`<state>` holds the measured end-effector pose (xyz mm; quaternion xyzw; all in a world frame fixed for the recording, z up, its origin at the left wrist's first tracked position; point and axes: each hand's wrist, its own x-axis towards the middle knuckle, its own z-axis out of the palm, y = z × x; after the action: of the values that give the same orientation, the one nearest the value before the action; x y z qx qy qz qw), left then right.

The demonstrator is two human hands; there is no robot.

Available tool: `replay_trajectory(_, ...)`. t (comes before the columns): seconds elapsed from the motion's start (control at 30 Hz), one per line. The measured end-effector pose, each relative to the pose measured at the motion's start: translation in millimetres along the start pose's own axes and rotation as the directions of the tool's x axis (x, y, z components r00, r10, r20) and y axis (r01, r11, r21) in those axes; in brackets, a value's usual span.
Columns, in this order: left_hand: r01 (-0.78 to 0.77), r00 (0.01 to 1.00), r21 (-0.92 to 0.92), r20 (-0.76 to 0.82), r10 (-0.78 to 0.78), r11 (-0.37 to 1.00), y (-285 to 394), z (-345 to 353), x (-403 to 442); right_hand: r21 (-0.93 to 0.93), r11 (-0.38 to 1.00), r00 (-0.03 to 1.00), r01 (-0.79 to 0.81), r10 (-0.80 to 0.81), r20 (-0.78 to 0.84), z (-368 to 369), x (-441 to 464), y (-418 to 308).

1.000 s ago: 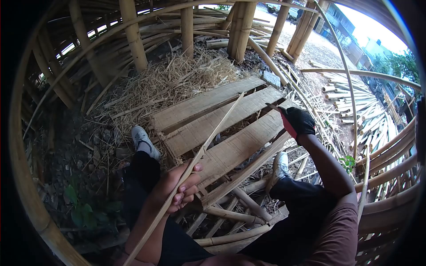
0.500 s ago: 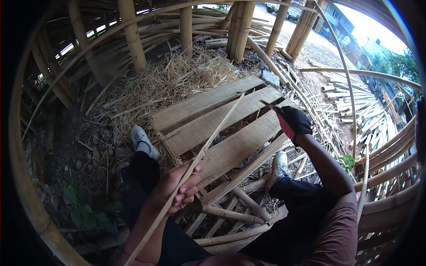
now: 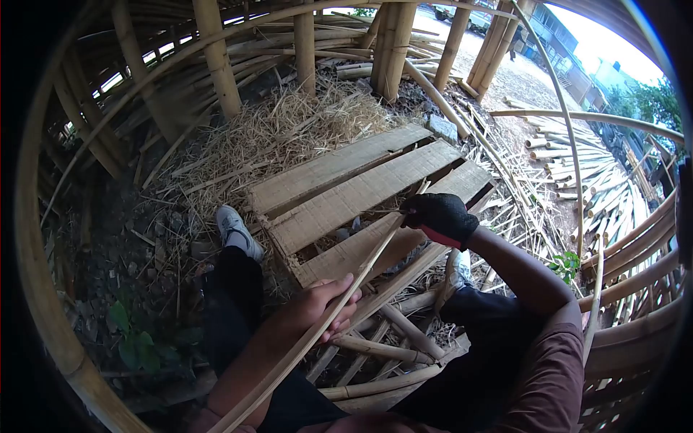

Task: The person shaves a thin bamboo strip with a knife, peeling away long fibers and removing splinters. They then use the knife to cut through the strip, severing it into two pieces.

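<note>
My bare left hand (image 3: pixel 336 307) is closed around a long, split bamboo strip (image 3: pixel 303 346). The strip slants from the lower left of the head view up toward the wooden slats. On my right hand (image 3: pixel 439 216) is a black glove with a red palm; its fingers are curled at the strip's far end. A knife (image 3: pixel 388 211) in that hand shows only as a thin sliver beside the strip; its handle is hidden in the glove. Whether the blade touches the strip I cannot tell. Below both hands lies a low slatted wooden bench (image 3: pixel 361 180).
Dry bamboo shavings (image 3: pixel 289 130) are heaped behind the bench. Upright bamboo poles (image 3: pixel 393 54) stand beyond them, and cut bamboo lengths (image 3: pixel 577 162) lie at the right. A curved bamboo frame (image 3: pixel 47 289) surrounds me. My shoes (image 3: pixel 238 231) rest on either side of the bench.
My right hand has moved left and down with the knife, from beyond the strip's tip to the strip itself. The strip has tilted lower and shifted right, with my left hand still around it.
</note>
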<state>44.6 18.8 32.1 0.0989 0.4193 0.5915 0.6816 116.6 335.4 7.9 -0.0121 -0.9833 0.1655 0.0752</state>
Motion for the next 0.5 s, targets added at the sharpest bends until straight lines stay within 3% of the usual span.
replay_trajectory(0.03,0.02,1.0,0.031,-0.01,-0.019,0.999,0.1,-1.5,1.2,0.105,0.994,1.0,-0.01,0.009,0.003,0.1,0.5,-0.8)
replay_trajectory(0.17,0.047,0.998,-0.004,0.03,-0.047,0.999,1.4,-11.4,1.2,0.145,0.989,0.999,0.001,0.004,-0.035,-3.1,-0.8,-11.0)
replay_trajectory(0.23,0.13,0.992,0.056,-0.001,-0.13,0.99,4.1,-14.9,1.5,0.299,0.954,0.999,-0.04,0.038,0.011,-14.7,-3.7,-28.3)
replay_trajectory(0.37,0.149,0.989,0.094,-0.026,-0.147,0.984,1.0,-19.1,9.5,0.271,0.962,0.999,0.037,-0.041,0.009,-25.1,-4.8,-58.5)
replay_trajectory(0.47,0.065,0.998,0.081,0.014,-0.067,0.995,-0.3,-12.1,10.9,0.093,0.948,0.952,0.304,-0.307,0.011,-18.6,-9.2,-78.2)
replay_trajectory(0.5,0.064,0.996,0.062,0.057,-0.067,0.996,0.0,-11.2,10.4,0.106,0.97,0.963,0.218,-0.232,0.137,-18.7,-9.5,-87.7)
